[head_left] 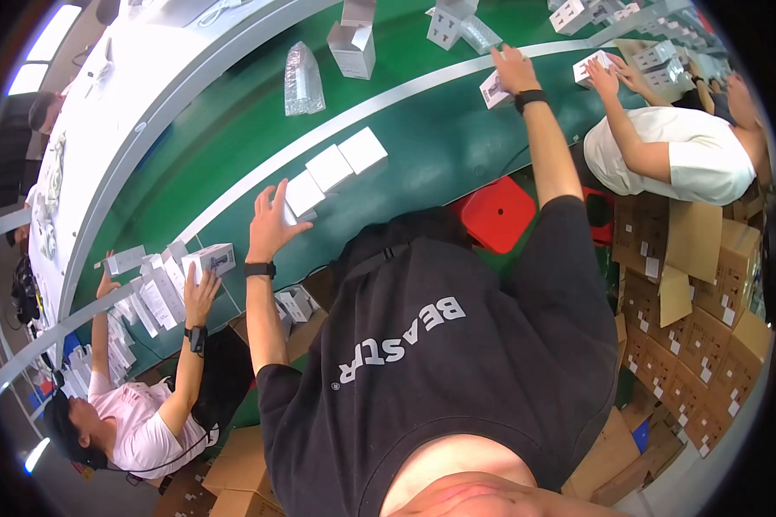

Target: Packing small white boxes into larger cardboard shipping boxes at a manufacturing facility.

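My right hand (516, 71) is reached far out to the right and closed on a small white printed box (493, 91) at the table's near side. My left hand (270, 226) has its fingers and thumb spread at the left end of a row of plain-topped white boxes (328, 167). Its thumb lies close against the end box (303, 193); whether it touches cannot be made out. The boxes stand side by side on the green table (431, 142).
Beyond a white strip (405, 90) lie a bubble-wrap sleeve (303, 82) and an open white box (352, 53). Co-workers handle boxes on both sides, the left one beside a packed row (155, 297). A red stool (497, 215) and stacked brown cartons (707, 345) are at the right.
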`<state>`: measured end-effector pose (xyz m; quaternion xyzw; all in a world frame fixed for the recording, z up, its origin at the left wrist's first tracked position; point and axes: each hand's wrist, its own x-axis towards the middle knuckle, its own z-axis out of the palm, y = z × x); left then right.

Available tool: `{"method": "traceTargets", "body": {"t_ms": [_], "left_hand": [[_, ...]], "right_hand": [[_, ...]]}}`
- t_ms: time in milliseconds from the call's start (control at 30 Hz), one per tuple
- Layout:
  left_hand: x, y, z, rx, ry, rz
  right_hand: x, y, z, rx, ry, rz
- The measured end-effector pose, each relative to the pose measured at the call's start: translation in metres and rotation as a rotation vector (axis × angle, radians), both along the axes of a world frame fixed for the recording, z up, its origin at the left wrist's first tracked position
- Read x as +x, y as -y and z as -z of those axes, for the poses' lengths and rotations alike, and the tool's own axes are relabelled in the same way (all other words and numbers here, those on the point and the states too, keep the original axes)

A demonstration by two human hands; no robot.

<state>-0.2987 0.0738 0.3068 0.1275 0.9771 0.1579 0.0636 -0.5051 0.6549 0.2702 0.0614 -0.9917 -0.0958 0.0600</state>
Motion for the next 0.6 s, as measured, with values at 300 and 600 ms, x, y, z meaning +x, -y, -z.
{"method": "traceTargets", "body": {"t_ms": [300, 600], "left_hand": [[0.010, -0.002, 0.001, -0.049, 0.051, -0.074], [0.004, -0.009, -0.001, -0.057, 0.037, -0.089]], "right_hand": [[0.006, 0.011, -0.037, -0.082, 0.465, 0.113], [0.032, 0.118, -0.027, -0.391, 0.264, -0.002]]}}
